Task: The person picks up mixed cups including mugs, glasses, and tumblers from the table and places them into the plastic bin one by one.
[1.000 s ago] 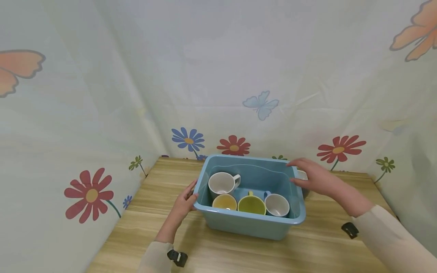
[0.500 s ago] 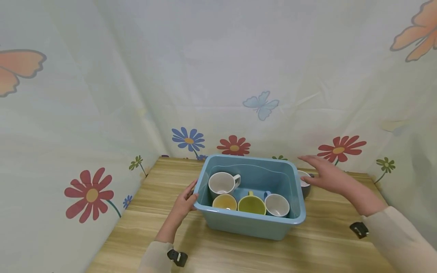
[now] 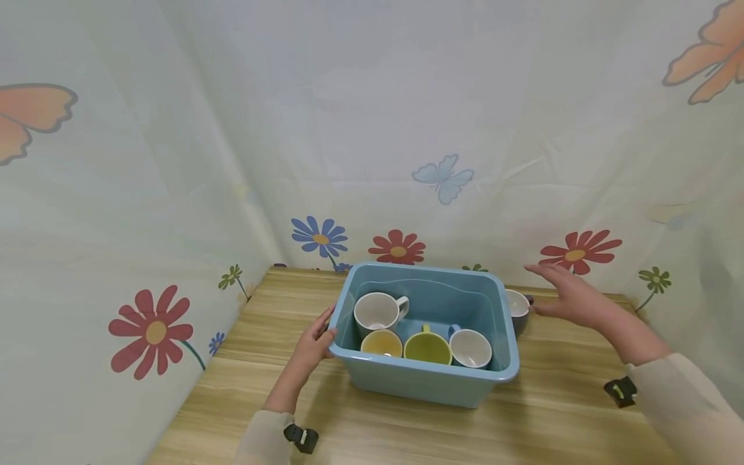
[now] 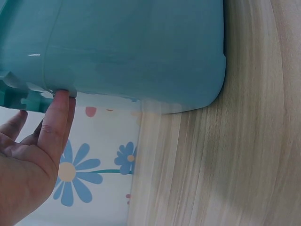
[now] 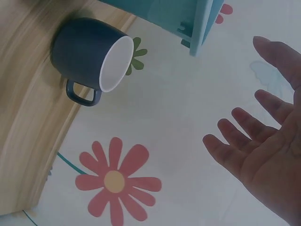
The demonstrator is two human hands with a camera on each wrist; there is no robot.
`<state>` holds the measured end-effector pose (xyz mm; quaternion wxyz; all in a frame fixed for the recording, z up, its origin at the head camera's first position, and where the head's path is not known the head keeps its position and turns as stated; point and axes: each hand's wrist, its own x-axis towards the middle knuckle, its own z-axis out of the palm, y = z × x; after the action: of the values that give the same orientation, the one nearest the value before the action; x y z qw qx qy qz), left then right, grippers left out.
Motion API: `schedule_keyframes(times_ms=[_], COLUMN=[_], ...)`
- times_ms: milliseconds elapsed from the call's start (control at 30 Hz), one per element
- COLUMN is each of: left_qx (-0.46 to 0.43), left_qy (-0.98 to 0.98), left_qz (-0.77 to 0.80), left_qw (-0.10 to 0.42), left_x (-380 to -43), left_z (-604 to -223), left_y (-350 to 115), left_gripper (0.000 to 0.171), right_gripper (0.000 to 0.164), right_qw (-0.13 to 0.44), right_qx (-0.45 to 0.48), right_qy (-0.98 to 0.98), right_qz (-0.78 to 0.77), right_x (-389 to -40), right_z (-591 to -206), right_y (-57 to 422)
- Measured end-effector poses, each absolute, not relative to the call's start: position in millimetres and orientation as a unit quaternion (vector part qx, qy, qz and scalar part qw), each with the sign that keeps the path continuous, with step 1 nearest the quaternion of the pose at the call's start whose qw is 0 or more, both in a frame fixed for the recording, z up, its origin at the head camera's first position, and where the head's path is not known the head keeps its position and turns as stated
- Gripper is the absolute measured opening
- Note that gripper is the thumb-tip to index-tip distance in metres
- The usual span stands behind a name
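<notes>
A light-blue plastic tub [image 3: 418, 385] stands on the table with several mugs upright inside. Among them are a large white mug [image 3: 376, 312], a yellow one, a green mug [image 3: 428, 350], and a white-lined mug [image 3: 471, 349] with a blue handle. My left hand [image 3: 310, 349] rests against the tub's left end. In the left wrist view its fairly straight fingers [image 4: 55, 117] touch the wall below the rim. Beyond the tub's right end, a dark blue mug [image 5: 84, 51], white inside, stands upright. Beside and above it my right hand [image 3: 572, 297] is in the air, fingers spread, holding nothing.
The wood-grain table [image 3: 232, 394] meets a pale curtain [image 3: 372, 129] printed with flowers and butterflies, which hangs behind and along both sides. Black wrist straps [image 3: 301, 438] sit over the beige sleeves.
My right hand has left the tub's right rim and moved rightward, uncovering more of the dark blue mug. The left hand and the tub have stayed in place.
</notes>
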<state>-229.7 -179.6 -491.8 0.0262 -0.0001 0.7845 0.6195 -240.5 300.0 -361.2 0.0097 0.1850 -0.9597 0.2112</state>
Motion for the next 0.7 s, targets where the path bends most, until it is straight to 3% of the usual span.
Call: schedule_keyframes(times_ms=[700], left_qx=[0.015], left_qy=[0.784], left_qz=[0.62], left_qw=[0.03], left_x=[-229.6], left_z=[-490.9], left_y=[-181.2], left_gripper=[0.06], right_gripper=[0.092], right_qw=[-0.022], right_qx=[0.172], right_qy=[-0.955], right_qz=[0.24], right_x=[-257.7], right_z=[-394.8], right_y=[306.4])
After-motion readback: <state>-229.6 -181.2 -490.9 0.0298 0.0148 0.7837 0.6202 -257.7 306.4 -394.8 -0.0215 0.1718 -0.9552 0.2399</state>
